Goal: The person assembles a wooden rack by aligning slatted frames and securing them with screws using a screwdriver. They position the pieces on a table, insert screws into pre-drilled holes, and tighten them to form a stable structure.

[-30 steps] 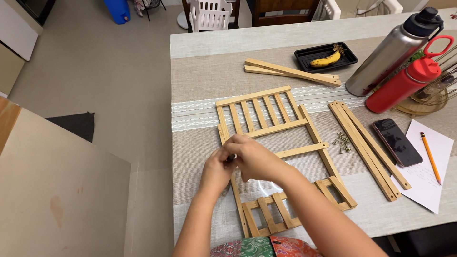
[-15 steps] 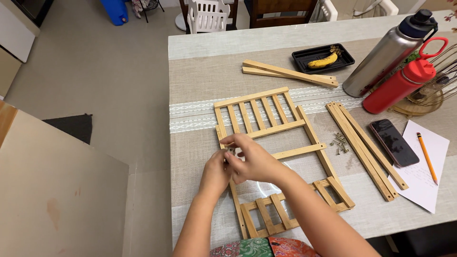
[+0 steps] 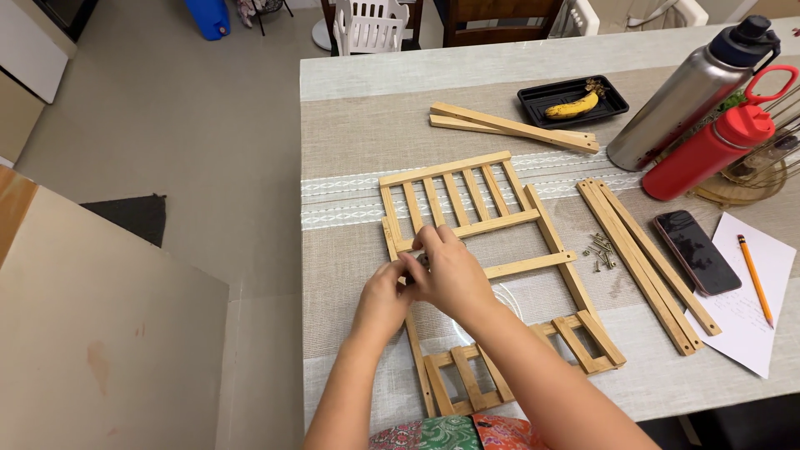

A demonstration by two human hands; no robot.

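A light wooden slatted frame (image 3: 492, 250) lies flat on the table (image 3: 358, 108), its long side rails running from the far end toward the person. Next to the red bottle (image 3: 708, 146), it sits to that bottle's left and nearer the person. Short slats fill its far section and its near section; the middle is open but for one crossbar. Both hands (image 3: 421, 279) meet at the frame's left rail, pinching something too small to make out.
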